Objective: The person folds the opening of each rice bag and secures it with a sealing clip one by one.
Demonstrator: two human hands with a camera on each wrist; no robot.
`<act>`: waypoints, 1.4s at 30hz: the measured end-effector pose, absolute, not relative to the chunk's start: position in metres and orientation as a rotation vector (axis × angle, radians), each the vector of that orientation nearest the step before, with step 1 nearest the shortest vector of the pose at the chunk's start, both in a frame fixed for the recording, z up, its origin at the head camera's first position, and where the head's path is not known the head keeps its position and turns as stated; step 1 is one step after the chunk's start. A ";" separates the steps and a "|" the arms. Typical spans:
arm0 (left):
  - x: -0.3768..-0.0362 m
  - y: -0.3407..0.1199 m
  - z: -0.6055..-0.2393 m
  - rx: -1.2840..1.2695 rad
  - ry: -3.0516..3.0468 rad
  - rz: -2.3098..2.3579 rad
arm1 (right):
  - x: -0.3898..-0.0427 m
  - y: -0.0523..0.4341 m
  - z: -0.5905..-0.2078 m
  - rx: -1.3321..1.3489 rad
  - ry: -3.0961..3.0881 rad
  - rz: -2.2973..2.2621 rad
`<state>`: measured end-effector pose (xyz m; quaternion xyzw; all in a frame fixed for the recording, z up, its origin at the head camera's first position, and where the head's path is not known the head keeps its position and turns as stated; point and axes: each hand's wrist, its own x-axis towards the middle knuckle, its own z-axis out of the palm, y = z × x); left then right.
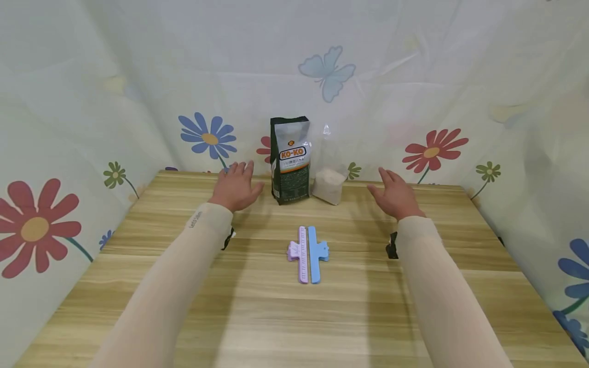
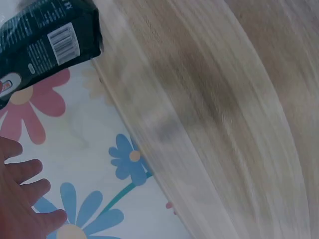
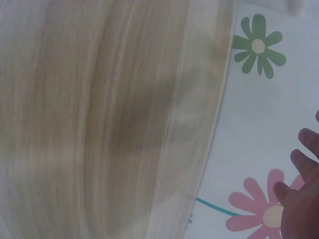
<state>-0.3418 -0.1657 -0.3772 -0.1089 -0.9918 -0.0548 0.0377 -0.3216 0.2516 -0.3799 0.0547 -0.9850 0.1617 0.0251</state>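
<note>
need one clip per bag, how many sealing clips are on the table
2. The purple clip and the blue clip lie side by side, touching, mid-table, nearer the person than the dark bag and clear bag. None seem hidden.

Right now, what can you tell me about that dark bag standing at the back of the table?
The dark bag is a tall, green-black pouch that looks like glossy foil or plastic, with an orange and white KO-KO label on its front and a white barcode panel seen in the left wrist view. It stands upright near the far edge of the wooden table, its top looking closed. A clear bag of pale grains stands close at its right side. The left hand hovers beside it without touching.
</note>
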 end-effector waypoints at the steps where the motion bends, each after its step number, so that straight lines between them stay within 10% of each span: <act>1: -0.342 -0.165 -0.378 -0.335 -3.044 -0.167 | -0.322 0.250 -0.380 0.169 -3.045 0.504; 42: -0.327 -0.139 -0.403 -0.382 -3.065 -0.226 | -0.333 0.207 -0.388 0.271 -2.928 0.690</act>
